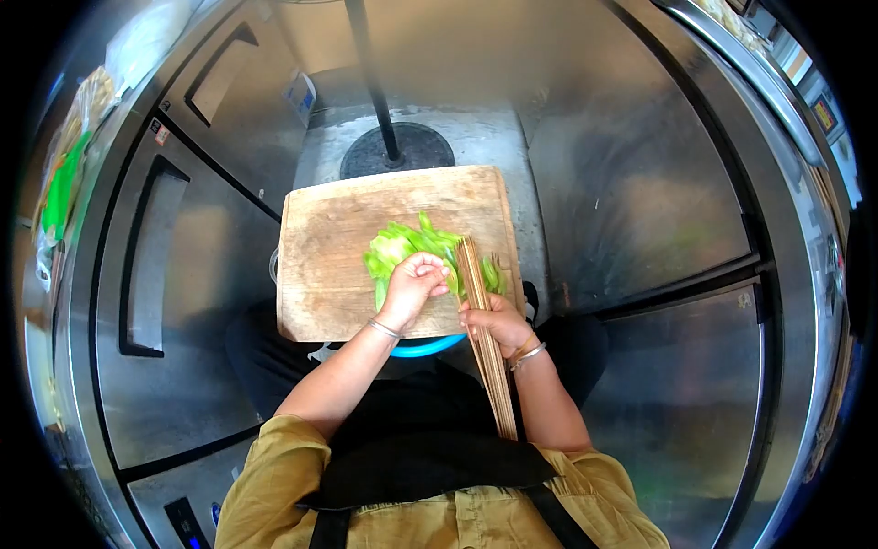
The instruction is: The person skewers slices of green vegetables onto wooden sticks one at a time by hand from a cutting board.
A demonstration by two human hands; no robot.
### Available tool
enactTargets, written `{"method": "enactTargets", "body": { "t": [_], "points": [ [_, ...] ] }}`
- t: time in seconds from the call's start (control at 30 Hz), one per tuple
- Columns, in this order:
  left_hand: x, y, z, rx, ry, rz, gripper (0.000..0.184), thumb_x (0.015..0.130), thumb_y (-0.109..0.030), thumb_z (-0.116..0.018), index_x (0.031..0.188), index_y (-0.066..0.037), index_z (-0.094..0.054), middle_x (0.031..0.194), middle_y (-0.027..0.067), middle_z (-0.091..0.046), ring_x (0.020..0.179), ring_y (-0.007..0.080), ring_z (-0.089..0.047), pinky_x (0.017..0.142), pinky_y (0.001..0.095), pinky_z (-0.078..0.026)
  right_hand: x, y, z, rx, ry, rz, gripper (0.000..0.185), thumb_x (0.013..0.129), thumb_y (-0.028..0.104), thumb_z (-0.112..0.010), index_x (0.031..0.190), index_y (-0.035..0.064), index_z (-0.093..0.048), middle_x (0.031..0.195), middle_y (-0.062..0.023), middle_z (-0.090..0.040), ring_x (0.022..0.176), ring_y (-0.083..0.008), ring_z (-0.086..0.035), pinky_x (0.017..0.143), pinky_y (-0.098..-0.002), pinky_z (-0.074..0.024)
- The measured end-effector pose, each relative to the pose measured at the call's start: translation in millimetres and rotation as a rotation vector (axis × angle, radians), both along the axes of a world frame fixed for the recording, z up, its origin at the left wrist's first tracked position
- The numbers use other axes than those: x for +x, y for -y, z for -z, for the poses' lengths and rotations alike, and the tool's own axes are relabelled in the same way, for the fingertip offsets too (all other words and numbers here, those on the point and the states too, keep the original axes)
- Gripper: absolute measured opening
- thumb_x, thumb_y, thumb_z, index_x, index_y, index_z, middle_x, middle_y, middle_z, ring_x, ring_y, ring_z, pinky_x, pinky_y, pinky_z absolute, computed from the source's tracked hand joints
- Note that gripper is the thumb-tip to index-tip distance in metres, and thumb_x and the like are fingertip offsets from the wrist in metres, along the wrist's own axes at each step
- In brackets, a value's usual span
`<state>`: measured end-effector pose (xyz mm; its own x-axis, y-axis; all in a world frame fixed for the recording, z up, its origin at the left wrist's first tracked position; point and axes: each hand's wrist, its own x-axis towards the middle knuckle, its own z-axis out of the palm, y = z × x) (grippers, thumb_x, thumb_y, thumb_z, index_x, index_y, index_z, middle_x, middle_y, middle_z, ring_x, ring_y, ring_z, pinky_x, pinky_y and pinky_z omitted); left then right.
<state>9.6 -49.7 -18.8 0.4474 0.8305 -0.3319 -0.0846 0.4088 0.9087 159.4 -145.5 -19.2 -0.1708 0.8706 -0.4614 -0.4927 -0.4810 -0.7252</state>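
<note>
My right hand (pixel 498 323) is wrapped round a long bundle of thin wooden skewers (pixel 492 371), which slants from the board down to my apron. The fingers of my left hand (pixel 416 290) are pinched on a light green vegetable slice (pixel 452 277), close to the upper part of the bundle. Under and beyond both hands, a loose pile of green vegetable slices (pixel 395 245) lies on the wooden cutting board (pixel 329 252). A few more green pieces show just right of the skewers, partly hidden by them.
Below the board's near edge, part of a blue basin rim (pixel 428 348) shows. A round dark base (pixel 398 151) with an upright pole stands behind the board. Steel cabinet doors (pixel 631 174) rise on both sides, with plastic bags (pixel 146 41) at the upper left.
</note>
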Motion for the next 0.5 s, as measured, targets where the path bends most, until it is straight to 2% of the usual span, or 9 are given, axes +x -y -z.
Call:
{"method": "enactTargets", "body": {
  "t": [0.1,0.2,0.37,0.5],
  "points": [
    [-1.1,9.2,-6.8,-0.135,0.036,-0.071,0.017,0.081,-0.008,-0.059,0.095,-0.006,-0.050,0.082,0.0022,-0.056,0.075,0.0115,-0.055,0.070,0.0250,-0.050,-0.7,-0.4,0.4,0.018,0.012,0.024,0.013,0.073,0.003,-0.062,0.083,0.0048,-0.053,0.062,-0.0016,-0.053,0.049,-0.0088,-0.049,0.044,-0.0210,-0.0400],
    [-5.1,20.9,3.6,-0.259,0.161,-0.044,0.018,0.081,-0.008,-0.059,0.096,-0.006,-0.049,0.085,0.0036,-0.057,0.074,0.0121,-0.056,0.070,0.0244,-0.050,-0.5,0.0,6.8,0.039,0.029,0.049,0.014,0.073,0.002,-0.061,0.083,0.0041,-0.053,0.062,-0.0020,-0.053,0.048,-0.0091,-0.049,0.044,-0.0216,-0.0403],
    [-7.1,40.8,3.8,-0.332,0.175,-0.007,0.012,0.082,-0.010,-0.058,0.092,-0.008,-0.052,0.080,0.0019,-0.058,0.073,0.0091,-0.056,0.066,0.0205,-0.048,-1.7,0.2,7.5,0.059,0.053,0.065,0.013,0.074,0.002,-0.060,0.085,0.0031,-0.052,0.063,-0.0028,-0.054,0.049,-0.0094,-0.050,0.044,-0.0222,-0.0408],
    [-4.9,57.1,5.9,-0.394,0.202,0.012,0.010,0.084,-0.011,-0.055,0.092,-0.005,-0.056,0.085,0.0039,-0.060,0.070,0.0090,-0.056,0.064,0.0197,-0.048,-2.9,0.5,8.0,0.097,0.054,0.070,0.011,0.076,0.003,-0.059,0.085,0.0029,-0.052,0.064,-0.0031,-0.055,0.049,-0.0095,-0.050,0.044,-0.0221,-0.0408]
  ]
}}
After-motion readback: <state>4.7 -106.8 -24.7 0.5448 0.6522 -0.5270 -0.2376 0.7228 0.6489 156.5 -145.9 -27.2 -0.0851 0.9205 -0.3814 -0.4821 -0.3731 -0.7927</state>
